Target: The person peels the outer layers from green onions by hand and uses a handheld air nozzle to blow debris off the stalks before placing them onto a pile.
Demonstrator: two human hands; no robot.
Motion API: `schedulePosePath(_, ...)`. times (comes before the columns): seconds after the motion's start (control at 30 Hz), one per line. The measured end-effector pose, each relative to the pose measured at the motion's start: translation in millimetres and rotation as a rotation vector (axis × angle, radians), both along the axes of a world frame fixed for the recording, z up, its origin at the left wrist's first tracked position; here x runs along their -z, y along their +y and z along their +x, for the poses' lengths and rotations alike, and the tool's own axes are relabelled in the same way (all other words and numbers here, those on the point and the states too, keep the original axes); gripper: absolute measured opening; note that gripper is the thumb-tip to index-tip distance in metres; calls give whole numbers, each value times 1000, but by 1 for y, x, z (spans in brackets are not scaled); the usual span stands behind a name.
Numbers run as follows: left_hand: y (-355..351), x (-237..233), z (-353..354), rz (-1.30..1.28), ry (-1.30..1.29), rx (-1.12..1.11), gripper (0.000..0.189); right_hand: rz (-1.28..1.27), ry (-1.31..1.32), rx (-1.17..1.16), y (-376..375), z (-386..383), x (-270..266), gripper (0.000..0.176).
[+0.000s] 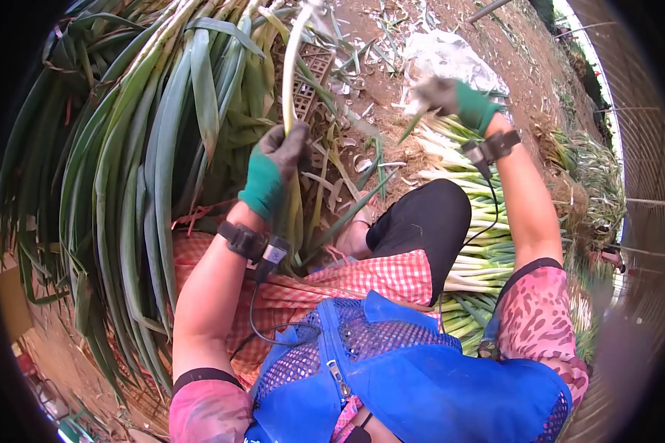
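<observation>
My left hand (277, 159), in a grey-and-green work glove, is closed around a long green onion (291, 70). Its pale stalk stands up above the fist, with the root end at the top edge of the view. My right hand (462, 102), gloved the same way, is raised to the right and its fingertips are blurred. A green leaf strip (412, 127) hangs at those fingers and appears pinched in them. Just below this hand lies a long row of cleaned green onions (480, 244) with white stalks.
A large heap of untrimmed green onions (137, 170) fills the left side. Behind my left hand is a plastic crate (314, 70). Peelings litter the soil (377, 44). White plastic sheeting (451, 55) lies behind my right hand. More onions (591, 177) lie at the far right.
</observation>
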State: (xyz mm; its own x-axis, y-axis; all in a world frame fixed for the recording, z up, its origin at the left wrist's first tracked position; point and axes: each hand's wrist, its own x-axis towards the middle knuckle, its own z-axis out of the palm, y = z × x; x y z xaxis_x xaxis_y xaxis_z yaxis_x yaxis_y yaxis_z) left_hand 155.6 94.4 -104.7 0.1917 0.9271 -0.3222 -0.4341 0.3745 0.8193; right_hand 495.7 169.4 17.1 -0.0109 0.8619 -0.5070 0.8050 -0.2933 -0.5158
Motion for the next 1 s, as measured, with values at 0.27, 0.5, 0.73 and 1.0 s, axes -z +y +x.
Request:
schedulePosePath(0.27, -12, -13, 0, 32, 126, 376, 23, 1135, -557, -779, -34, -107, 14, 47)
schedulePosePath(0.5, -10, -8, -3, 215, 251, 314, 31, 586, -746, -841, -1, -27, -3, 18)
schedulePosePath(0.73, 9, -4, -10, 275, 262, 14, 26, 407, -596, 122, -11, 174, -59, 28)
schedulePosePath(1.0, -22, 36, 0, 242, 653, 568, 37, 414, -288, 667, 10, 308, -15, 21)
